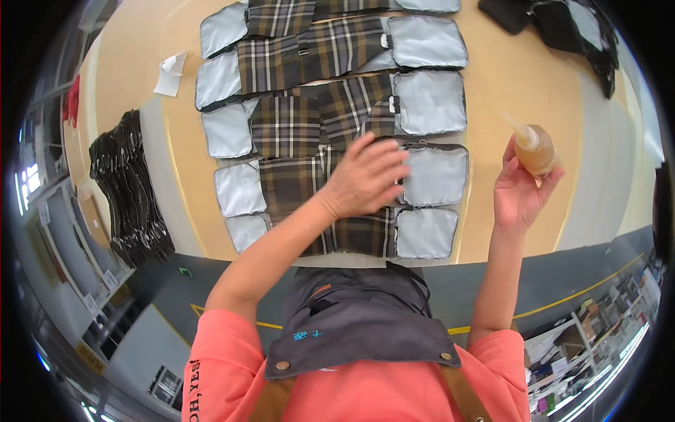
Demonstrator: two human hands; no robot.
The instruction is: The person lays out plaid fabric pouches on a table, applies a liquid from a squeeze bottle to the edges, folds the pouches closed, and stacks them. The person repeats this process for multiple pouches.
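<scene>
Several plaid fabric pieces (287, 128) in brown, black and white lie in overlapping rows on the table (506, 232). Each row ends in light grey-blue lining panels (430, 102), the larger ones on the right. My left hand (367, 176) is spread palm down over a lower row, at the edge between the plaid and a right-hand lining panel. Whether it presses on the cloth, I cannot tell. Right of the rows, my right hand (522, 193) is wrapped round a glue-type squeeze bottle (538, 151) with amber contents. The bottle's pale, narrow nozzle tilts up and to the left.
A stack of black fabric strips (130, 186) sits at the table's left side. Black cloth pieces (566, 28) lie at the far right, and a white paper scrap (169, 74) at the far left. Shelving with goods (580, 344) stands beyond the floor at lower right.
</scene>
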